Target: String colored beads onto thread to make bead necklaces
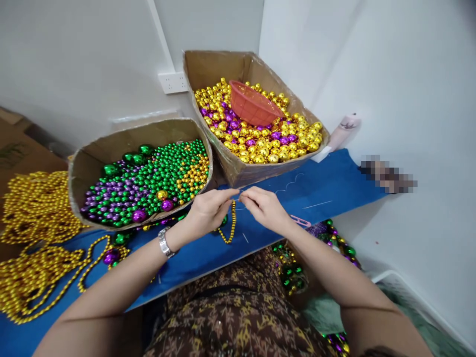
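My left hand point(210, 208), with a silver watch at the wrist, is closed in a pinch above the blue table. My right hand point(266, 208) pinches close beside it, fingertips nearly touching the left ones. A thin pale thread shows between the fingertips. Just below them hangs a short strand of small gold beads point(233, 223), curving down toward the left hand. Part of a green bead peeks out behind my left hand. A pink scissors-like handle point(300, 221) lies beside my right wrist.
Behind the hands stand a box of green, purple and gold beads point(212, 168) and a box of larger gold and purple balls point(241, 174) with a red basket point(256, 106). Gold bead strands point(37, 208) pile at left. Thread pieces point(318, 204) lie on the blue table point(345, 183).
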Demonstrator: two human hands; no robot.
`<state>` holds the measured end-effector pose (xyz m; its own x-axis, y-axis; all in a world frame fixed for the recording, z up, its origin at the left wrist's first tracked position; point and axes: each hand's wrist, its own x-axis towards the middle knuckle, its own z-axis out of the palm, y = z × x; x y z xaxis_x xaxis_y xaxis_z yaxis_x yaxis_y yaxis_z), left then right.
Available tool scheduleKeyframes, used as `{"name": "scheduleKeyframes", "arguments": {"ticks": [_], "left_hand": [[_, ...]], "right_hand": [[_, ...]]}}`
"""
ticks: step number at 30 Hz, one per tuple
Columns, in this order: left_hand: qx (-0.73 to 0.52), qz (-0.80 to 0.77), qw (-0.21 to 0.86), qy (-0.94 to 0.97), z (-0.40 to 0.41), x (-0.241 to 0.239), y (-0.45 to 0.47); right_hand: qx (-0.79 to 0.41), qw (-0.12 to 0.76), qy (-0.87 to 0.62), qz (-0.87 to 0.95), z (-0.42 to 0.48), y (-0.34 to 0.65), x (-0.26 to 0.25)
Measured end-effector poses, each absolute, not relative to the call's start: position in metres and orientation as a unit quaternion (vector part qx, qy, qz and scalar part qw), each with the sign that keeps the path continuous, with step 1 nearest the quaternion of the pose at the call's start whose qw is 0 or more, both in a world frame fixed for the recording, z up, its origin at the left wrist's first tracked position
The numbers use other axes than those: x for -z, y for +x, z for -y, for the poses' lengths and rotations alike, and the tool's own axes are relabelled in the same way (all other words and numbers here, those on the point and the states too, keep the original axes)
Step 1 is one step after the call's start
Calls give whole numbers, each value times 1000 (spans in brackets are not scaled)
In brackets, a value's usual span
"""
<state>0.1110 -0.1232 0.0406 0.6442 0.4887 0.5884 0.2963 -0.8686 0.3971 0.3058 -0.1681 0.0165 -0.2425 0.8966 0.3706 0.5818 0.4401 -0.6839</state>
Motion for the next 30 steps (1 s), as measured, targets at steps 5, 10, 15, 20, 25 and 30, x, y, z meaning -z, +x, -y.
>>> {"name": "scheduleKeyframes", "arguments": {"ticks": [5,10,15,20,25,30], "left_hand": [[-334,-303,453,769,127,-40,116],[-365,-250,350,826,134,-42,115],[-401,-140,184,886,134,-52,114],[-427,-95,108,893,131,-51,112],[-443,-161,186,862,134,-44,112],[-427,-243,271,827,131,-38,108]], "right_hand": [[52,262,-492,829,194,296,-12],[-75,423,-484,762,189,310,-26],[-412,435,-414,685,163,311,-17],[-695,360,-272,560,160,296,7],[-678,409,-281,542,167,289,7],[-621,436,-353,547,172,288,-2]]}}
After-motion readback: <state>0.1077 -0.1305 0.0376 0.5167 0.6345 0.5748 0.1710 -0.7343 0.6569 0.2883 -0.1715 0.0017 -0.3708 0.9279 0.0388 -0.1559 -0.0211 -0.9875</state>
